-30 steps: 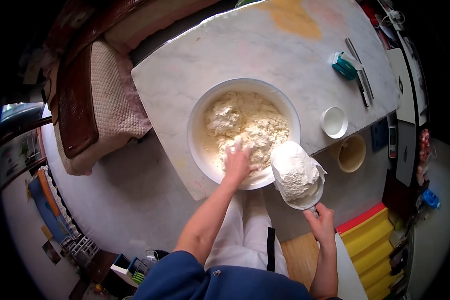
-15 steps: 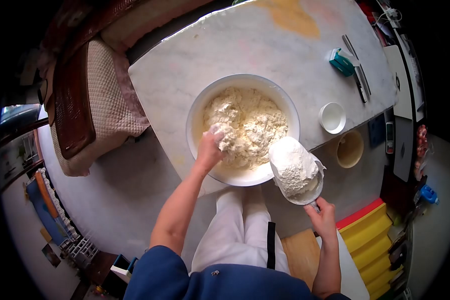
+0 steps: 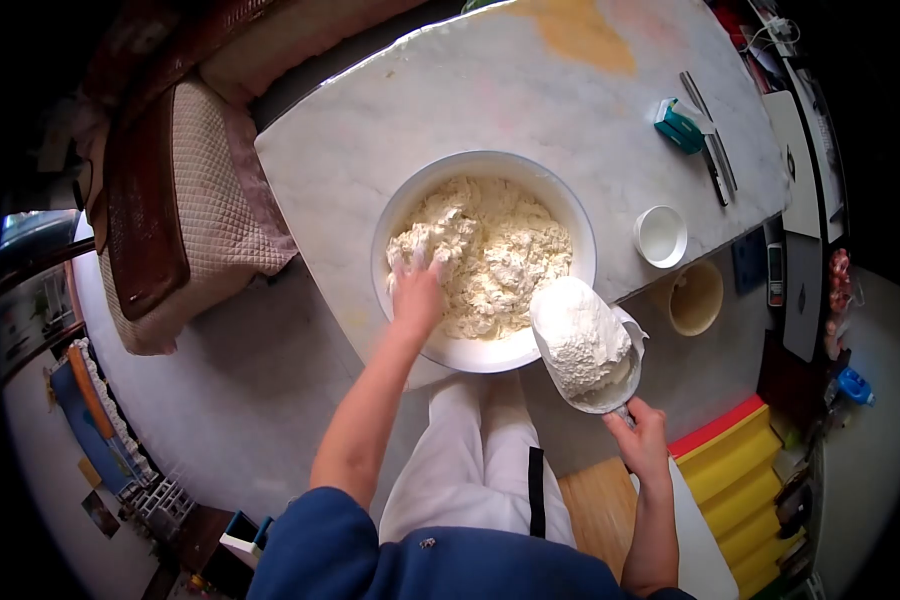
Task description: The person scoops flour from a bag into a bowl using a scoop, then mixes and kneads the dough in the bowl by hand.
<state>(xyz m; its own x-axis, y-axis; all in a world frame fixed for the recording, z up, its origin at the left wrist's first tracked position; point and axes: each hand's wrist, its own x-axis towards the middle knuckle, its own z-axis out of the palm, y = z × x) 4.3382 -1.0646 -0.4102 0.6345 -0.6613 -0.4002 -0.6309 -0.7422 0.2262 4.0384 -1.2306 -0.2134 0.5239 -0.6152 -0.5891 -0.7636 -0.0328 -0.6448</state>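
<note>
The shaggy dough (image 3: 520,265) lies in the wide mixing bowl (image 3: 480,354), under the left hand's fingertips and spreading out to their right. It looks rough and lumpy, with a taller clump right at those fingertips. The left hand (image 3: 417,297) has its fingers spread, their tips against the near left part of that clump, close to the bowl's left wall. Good handling here probably means working from the fingertips inward—drawing dry bits off the wall under the fingers, then folding them over the mass to their right—rather than squeezing one spot.

To the right of those fingers, the scoop (image 3: 620,395) overlaps the bowl's near right rim in view; whether it touches cannot be told. It is heaped with white flour (image 3: 582,340), so a level, steady wrist matters, as a tilt could drop a lump all at once. The right hand (image 3: 643,440) has its fingers curled around the scoop's handle, just beyond the fingertips; a firm hold suits that forward weight.

Farther out, ahead of the right fingers, a small white bowl (image 3: 661,237) sits near the edge of the marble-patterned table (image 3: 370,150)—best given room by the right arm.
</note>
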